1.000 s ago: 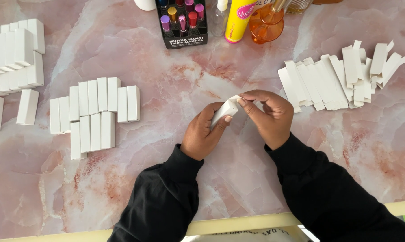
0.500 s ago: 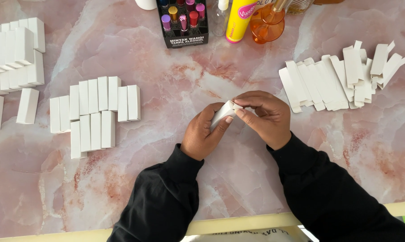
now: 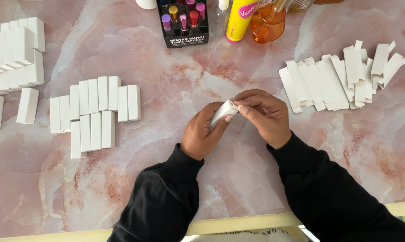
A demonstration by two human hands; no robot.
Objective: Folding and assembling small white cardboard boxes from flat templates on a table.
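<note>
Pink marble table, head view only. Your left hand cups a small white box from below, fingers wrapped round its lower half w/ the thumb up its side. Your right hand pinches the upper end, fingertips narrow on the flap. The box sits between both hands, above the table near the middle, clear of everything else.

Its long axis runs diagonal: lower end toward you and your left, upper end away and to your right, tilted up a bit.

To do the fold well, I'd say: keep the left grip light so the walls don't crush, press the flap along its crease, tuck it square w/ the thumb. Can't tell if the flap is fully in; your fingers hide it.

Left of you: rows of finished boxes, more in a stack at the far edge. Right: flat blanks, fanned. Behind: bottle rack, yellow tube, orange bottle.
</note>
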